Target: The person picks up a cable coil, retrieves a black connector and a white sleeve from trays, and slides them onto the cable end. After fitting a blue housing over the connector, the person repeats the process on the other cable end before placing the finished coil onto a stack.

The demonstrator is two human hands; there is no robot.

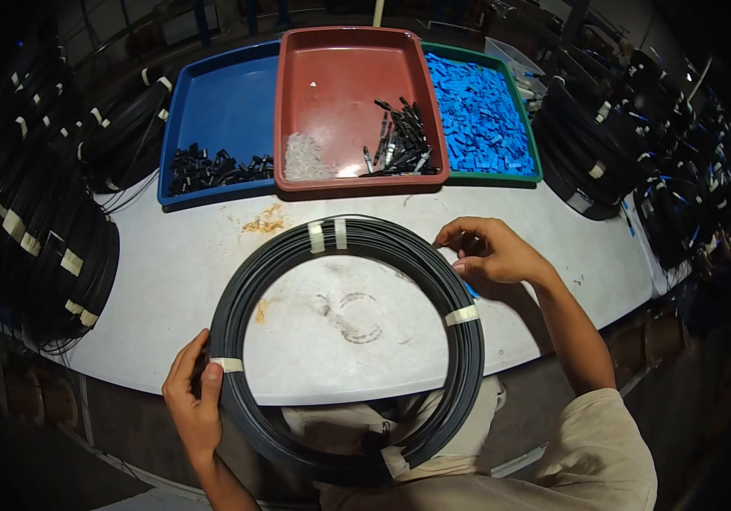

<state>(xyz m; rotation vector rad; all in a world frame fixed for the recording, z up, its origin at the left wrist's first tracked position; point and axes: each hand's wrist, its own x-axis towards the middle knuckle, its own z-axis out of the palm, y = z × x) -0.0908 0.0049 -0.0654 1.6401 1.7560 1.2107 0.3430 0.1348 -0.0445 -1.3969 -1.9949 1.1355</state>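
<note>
A large coil of black cable [242,298], bound with several pieces of pale tape, rests partly on the white table and overhangs its front edge towards my lap. My left hand [191,400] grips the coil's left side beside a tape band, thumb on the near face and fingers at the outer edge. At the upper right rim is my right hand [497,251], its fingers curled, with index finger and thumb against or very near the cable. What lies between those fingers is hidden. A small blue piece [471,290] shows just below this hand, beside the coil.
Behind the coil stand a blue tray [221,94] with black parts, a red tray [348,68] with clear pieces and black connectors, and a green tray [538,162] of blue pieces. Stacked cable coils flank the white table [161,315] at left [33,230] and right [583,157].
</note>
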